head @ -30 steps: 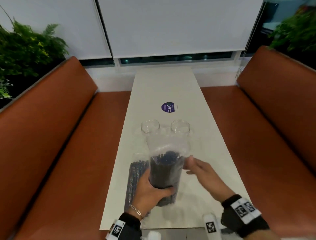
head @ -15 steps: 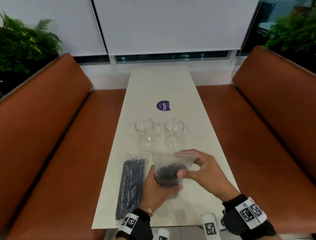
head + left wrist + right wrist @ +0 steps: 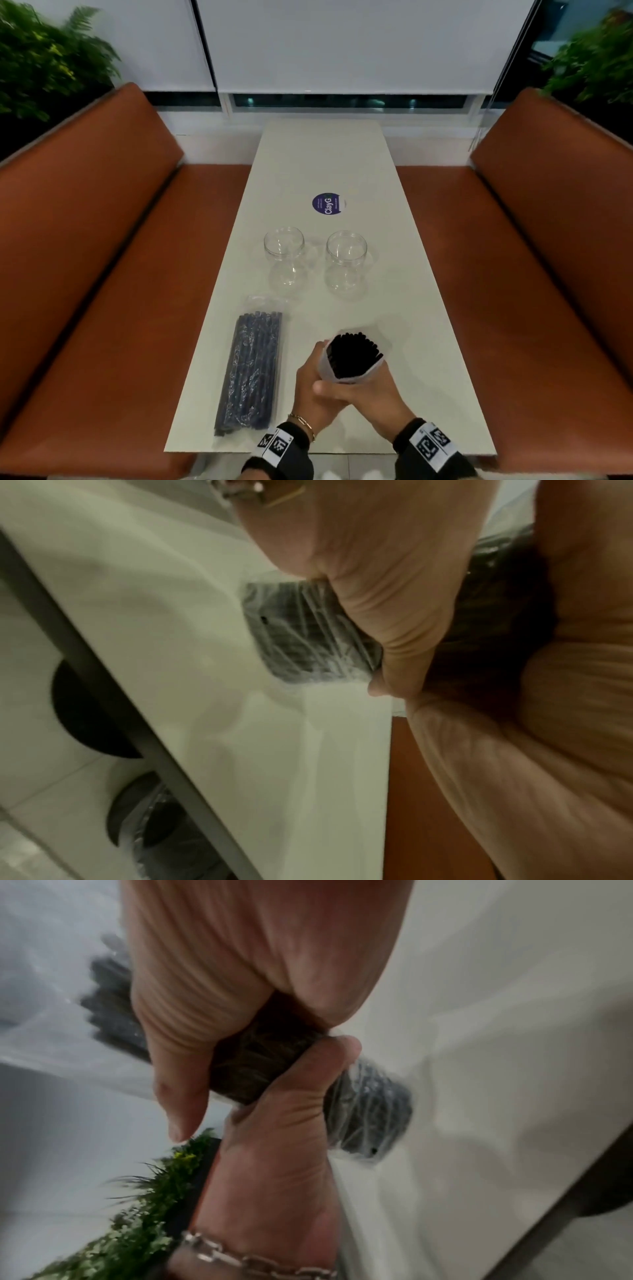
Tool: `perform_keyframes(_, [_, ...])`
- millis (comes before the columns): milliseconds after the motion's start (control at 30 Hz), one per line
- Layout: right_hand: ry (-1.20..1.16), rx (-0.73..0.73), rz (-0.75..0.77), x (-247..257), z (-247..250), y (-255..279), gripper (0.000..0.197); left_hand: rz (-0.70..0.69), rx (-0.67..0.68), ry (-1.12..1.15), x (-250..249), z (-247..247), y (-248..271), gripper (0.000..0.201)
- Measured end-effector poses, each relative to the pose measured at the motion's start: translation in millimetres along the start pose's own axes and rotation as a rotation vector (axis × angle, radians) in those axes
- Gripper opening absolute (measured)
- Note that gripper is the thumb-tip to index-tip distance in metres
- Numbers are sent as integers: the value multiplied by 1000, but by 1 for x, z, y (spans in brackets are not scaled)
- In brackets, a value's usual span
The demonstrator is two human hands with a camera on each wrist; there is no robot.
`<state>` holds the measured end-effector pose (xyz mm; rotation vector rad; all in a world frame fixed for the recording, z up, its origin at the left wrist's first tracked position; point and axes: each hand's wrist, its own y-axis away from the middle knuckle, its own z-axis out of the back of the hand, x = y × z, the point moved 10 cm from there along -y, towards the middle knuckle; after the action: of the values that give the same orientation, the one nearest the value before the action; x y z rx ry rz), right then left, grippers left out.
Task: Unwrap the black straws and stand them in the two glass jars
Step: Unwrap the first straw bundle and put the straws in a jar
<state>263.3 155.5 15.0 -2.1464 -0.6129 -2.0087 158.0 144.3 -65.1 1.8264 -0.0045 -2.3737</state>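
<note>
I hold a bundle of black straws [image 3: 354, 353] upright near the table's front edge. Its bare tips stick out of the clear wrap [image 3: 323, 366] bunched round it. My left hand [image 3: 313, 387] grips the bundle from the left and my right hand [image 3: 368, 394] grips it from the right, thumb across the front. In the wrist views the wrapped lower end [image 3: 301, 631] [image 3: 369, 1112] shows below the left hand [image 3: 377, 574] and right hand [image 3: 222, 961]. Two empty glass jars [image 3: 283, 253] [image 3: 346, 260] stand side by side farther back. A second wrapped straw pack [image 3: 251, 370] lies flat at the left.
The white table [image 3: 325, 154] is long and narrow, with a round purple sticker [image 3: 327, 204] behind the jars. Brown benches [image 3: 102, 274] [image 3: 531, 274] run along both sides. Plants [image 3: 41, 61] stand at the far corners.
The wrap that stood tall above the straws is now pushed down, baring the straw tips. My right hand has moved from the wrap's top to grip the bundle beside my left.
</note>
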Motion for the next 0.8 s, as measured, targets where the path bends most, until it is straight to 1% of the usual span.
perform_keyframes(33, [27,-4,-3,-7,0,-2,58,46,32,1,5,0,1,44])
perform_keyframes(67, [58,-5,-9,-13,-1,-5,56,79,24,1,6,3,2,43])
perform_keyframes(100, [90,2,-11,-18,-2,-8,54,104,43,-27,7,5,2,45])
perform_keyframes(133, [120,-8,-18,-22,-1,-11,54,124,77,-38,5,9,3,53])
perform_keyframes(233, [139,-28,-38,-31,3,-17,48,166,303,80,-25,20,17,100])
perform_keyframes(267, [153,-11,-27,-30,2,-19,46,175,339,116,-39,26,22,113])
perform_keyframes(300, [171,6,-11,-31,1,-20,47,171,336,156,-51,33,25,123])
perform_keyframes(367, [201,1,24,-32,-3,-20,52,106,219,178,-69,48,27,133])
perform_keyframes(400, [210,-11,42,-34,-5,-19,53,71,151,160,-78,50,28,132])
perform_keyframes(433, [203,-22,64,-33,-9,-17,53,47,72,134,-79,51,27,127])
perform_keyframes(467, [201,-31,71,-38,-11,-16,51,35,-7,113,-74,51,26,116])
perform_keyframes(500, [213,-42,70,-41,-12,-15,45,37,-82,100,-70,50,24,100])
perform_keyframes(533, [214,-41,54,-46,-12,-15,34,53,-133,99,-64,49,23,84])
perform_keyframes(567, [258,-25,36,-51,-13,-15,29,73,-167,102,-57,47,22,71])
perform_keyframes(600, [297,8,-6,-56,-16,-13,34,98,-176,96,-46,45,22,63])
perform_keyframes(633, [327,23,-47,-63,-15,-13,42,124,-184,92,-38,43,21,60])
perform_keyframes(667, [342,25,-67,-68,-14,-13,44,146,-187,80,-30,42,21,59])
perform_keyframes(733, [350,46,-95,-75,-13,-13,36,187,-190,63,-15,38,20,58])
perform_keyframes(767, [366,66,-117,-75,-12,-12,40,198,-196,54,-10,37,20,57])
perform_keyframes(800, [397,83,-138,-75,-9,-11,50,208,-203,38,-6,36,20,57])
